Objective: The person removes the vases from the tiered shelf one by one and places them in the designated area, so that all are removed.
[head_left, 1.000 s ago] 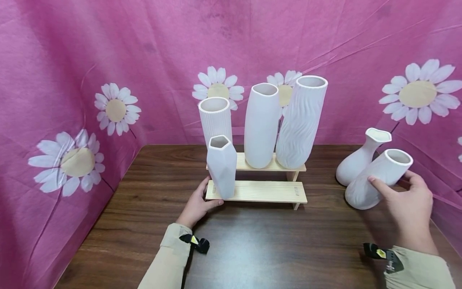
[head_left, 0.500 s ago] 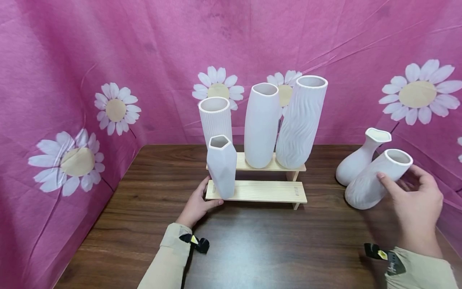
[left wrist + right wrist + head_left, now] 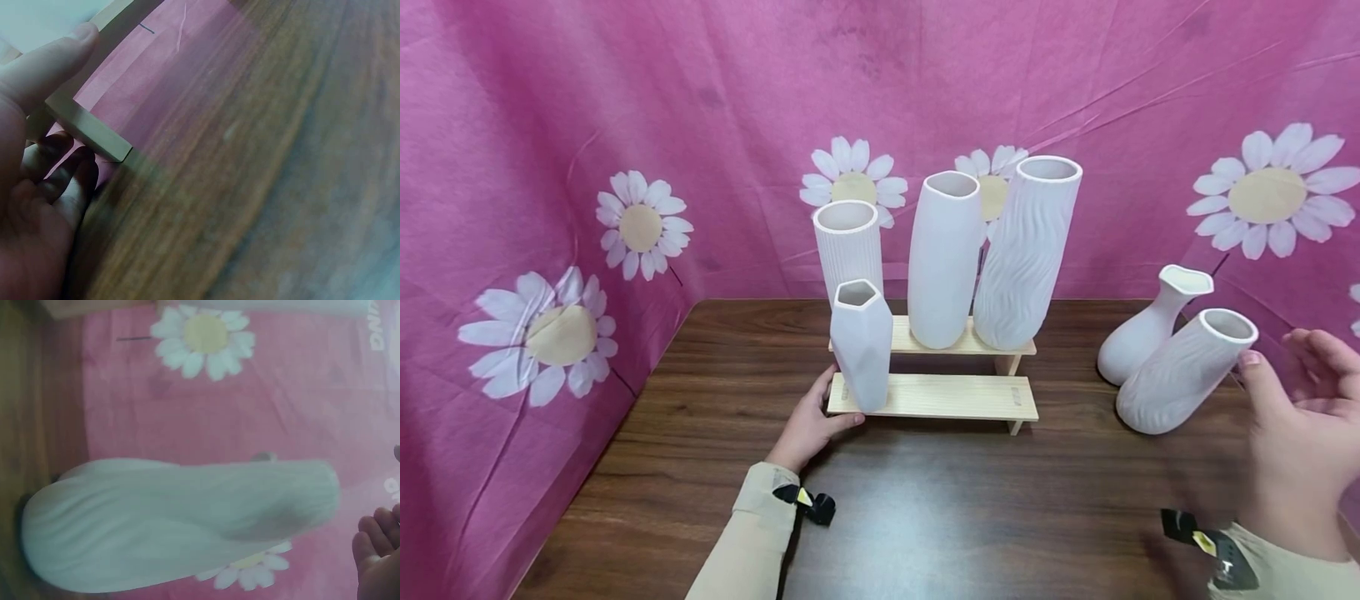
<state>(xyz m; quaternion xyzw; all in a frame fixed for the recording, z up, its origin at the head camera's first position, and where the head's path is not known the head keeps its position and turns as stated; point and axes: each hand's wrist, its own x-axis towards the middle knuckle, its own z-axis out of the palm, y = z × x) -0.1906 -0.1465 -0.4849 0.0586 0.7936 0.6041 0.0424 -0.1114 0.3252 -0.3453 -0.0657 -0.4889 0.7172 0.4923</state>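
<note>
My left hand point(image 3: 808, 429) grips the left end of a two-tier wooden stand point(image 3: 958, 397). In the left wrist view its thumb point(image 3: 53, 65) lies on the board's edge and the other fingers curl by the stand's leg point(image 3: 90, 128). A faceted white vase point(image 3: 863, 350) stands on the lower tier. On the right, a white vase with wavy grooves point(image 3: 1180, 379) stands on the table. My right hand point(image 3: 1307, 429) is beside it with fingers loosely spread, holding nothing. The right wrist view shows the hand point(image 3: 380, 550) apart from that vase point(image 3: 169, 519).
A ribbed vase point(image 3: 848, 246), a smooth vase point(image 3: 945, 258) and a tall wavy vase point(image 3: 1026, 258) stand on the upper tier. A narrow-necked vase point(image 3: 1138, 333) is just behind the grooved one. A pink daisy curtain point(image 3: 737, 125) borders the wooden table point(image 3: 700, 467).
My right hand has let go of the grooved vase and moved away to the right, its fingers spreading. That vase stays where it was. The left hand has not moved.
</note>
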